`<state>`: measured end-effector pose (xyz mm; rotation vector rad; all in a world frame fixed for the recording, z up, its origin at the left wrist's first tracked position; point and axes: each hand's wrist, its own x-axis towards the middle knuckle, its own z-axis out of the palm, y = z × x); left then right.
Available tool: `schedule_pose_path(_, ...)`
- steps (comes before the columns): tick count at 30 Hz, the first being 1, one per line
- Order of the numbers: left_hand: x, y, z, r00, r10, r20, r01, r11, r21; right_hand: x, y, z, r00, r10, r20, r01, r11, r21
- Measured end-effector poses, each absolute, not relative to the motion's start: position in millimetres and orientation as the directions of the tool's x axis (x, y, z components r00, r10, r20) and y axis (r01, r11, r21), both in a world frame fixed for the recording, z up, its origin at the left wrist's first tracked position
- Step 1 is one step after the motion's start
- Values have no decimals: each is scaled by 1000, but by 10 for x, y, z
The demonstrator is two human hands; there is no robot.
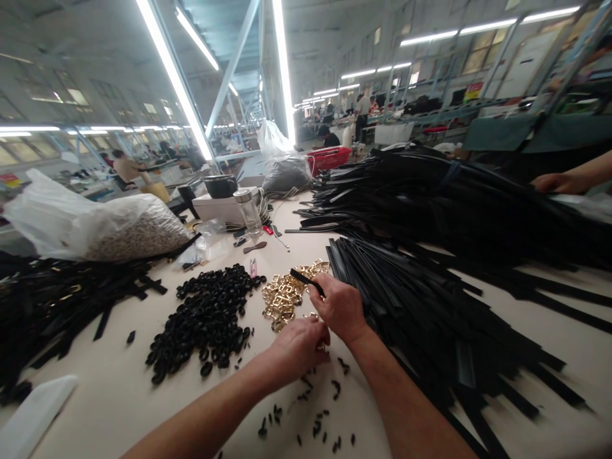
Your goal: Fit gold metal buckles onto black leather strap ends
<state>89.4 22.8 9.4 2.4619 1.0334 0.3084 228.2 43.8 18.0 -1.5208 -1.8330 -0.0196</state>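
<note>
My right hand is closed around a black strap, whose end points left over a heap of gold metal buckles. Just below it, my left hand is curled with its fingertips together. A bit of gold metal shows at those fingertips, seemingly a buckle, mostly hidden by the fingers. To the left lies a heap of small black rings. A fanned bundle of black straps lies right beside my right forearm. Small black pieces are scattered below my hands.
A larger strap pile covers the back right, with another person's hand beyond. More straps lie at left under a filled plastic bag. A glass jar, pink snips and a red basket stand or lie farther back.
</note>
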Motion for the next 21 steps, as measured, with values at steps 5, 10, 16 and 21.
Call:
schedule_pose_path(5,500,242,153,407,913,-33,391,-141,910,2239,401,216,-43,842,538,785,361,-504)
schedule_pose_path(10,59,249,246,155,967,-204,-56,215,975,2126,319,286,-96,882,462,628,413,-659)
schedule_pose_path(16,-100,225,196,-22,994,-111,-72,109,991,2031,295,228,-146,918,369,576,382,-723)
schedule_pose_path(21,-102,149,245,146,914,380,407,-405,818,2029,284,220,-145,914,378,583,388,-714)
